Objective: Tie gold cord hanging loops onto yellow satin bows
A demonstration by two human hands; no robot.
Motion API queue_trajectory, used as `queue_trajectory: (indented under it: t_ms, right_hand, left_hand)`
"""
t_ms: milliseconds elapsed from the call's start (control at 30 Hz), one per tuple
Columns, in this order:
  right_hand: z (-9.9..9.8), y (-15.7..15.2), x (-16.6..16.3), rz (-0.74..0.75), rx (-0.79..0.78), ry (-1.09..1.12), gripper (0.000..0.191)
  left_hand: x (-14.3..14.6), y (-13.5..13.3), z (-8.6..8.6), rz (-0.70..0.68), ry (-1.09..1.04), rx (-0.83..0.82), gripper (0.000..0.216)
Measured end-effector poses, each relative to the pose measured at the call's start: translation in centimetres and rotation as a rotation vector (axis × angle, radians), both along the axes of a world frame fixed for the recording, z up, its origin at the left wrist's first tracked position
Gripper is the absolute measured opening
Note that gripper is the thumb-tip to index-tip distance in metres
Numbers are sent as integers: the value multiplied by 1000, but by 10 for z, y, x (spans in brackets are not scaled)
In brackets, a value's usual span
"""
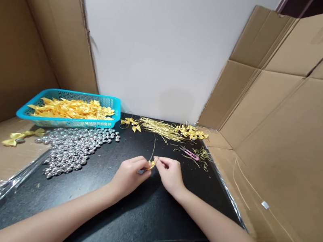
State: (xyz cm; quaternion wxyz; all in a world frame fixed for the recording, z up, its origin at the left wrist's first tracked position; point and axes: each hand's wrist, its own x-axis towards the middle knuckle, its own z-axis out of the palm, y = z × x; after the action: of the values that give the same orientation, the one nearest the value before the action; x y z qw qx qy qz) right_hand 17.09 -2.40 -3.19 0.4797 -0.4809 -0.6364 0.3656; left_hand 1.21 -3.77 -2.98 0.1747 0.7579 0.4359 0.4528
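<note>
Over the middle of the black table my left hand pinches a small yellow ribbon bow, mostly covered by the fingers. My right hand meets it from the right, its thumb and forefinger closed on a thin gold cord at the bow. One end of that cord sticks up away from me. A silvery bit shows under the left fingers, too small to make out. Beyond the right hand lie pink-handled thread snips. A spread of shiny silver beads lies left of my left hand.
A blue plastic basket of yellow bows stands at the back left. Cut gold cords, finished-looking bows with loops and cord scraps lie at the back. Cardboard walls flank the black table; two bows lie left.
</note>
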Motion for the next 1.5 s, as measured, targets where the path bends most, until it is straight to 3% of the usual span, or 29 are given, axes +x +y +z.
queue_trajectory:
  t_ms: [300,467,633,800,1000,1133,1500]
  right_hand:
    - [5,8,-4,163,-246,204,37]
    - [8,7,-4,195,-419,362,38]
    - [7,11,1,228,-516,521,39]
    - [15,9,4,277,-447,589,35]
    - [37,0,15,375,-228,579,23]
    - [49,1,30,419,-89,623,16]
    - [69,4,57,358,64,738,16]
  left_hand:
    - [0,2,-8,-102,62,47,17]
    - [3,-1,-1,-94,-52,-91,12]
    - [2,2,6,-13,-287,-353,10]
    - [-3,12,6,51,-571,-626,18]
    - [-7,22,2,95,-810,-816,20]
    - [-10,28,2,108,-915,-864,18]
    - [-18,34,12,158,-1113,-874,6]
